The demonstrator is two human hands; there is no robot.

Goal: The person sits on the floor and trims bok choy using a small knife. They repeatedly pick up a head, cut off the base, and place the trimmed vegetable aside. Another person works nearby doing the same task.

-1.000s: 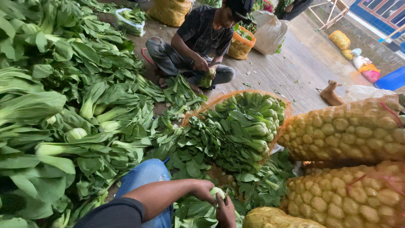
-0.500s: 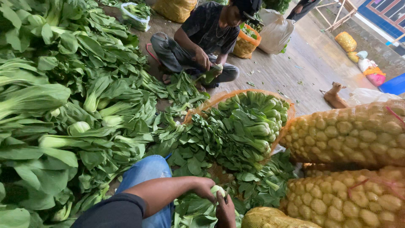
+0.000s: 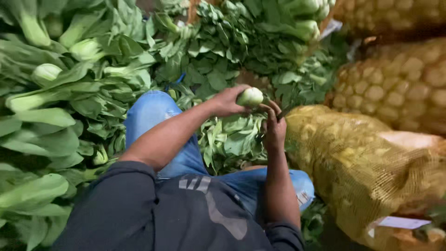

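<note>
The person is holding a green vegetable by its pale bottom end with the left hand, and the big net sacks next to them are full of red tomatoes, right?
Not quite. The head view shows the left hand holding the green vegetable by its pale end, but the net sacks hold yellowish, rounded lumps, not red tomatoes.

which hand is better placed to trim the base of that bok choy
Right, probably. The left hand already grips the bok choy by its pale base, while the right hand sits just beside that base with what looks like a small blade.

A produce market floor: heaped leafy greens (image 3: 60,107) at left, yellow mesh sacks (image 3: 371,162) at right.
</note>
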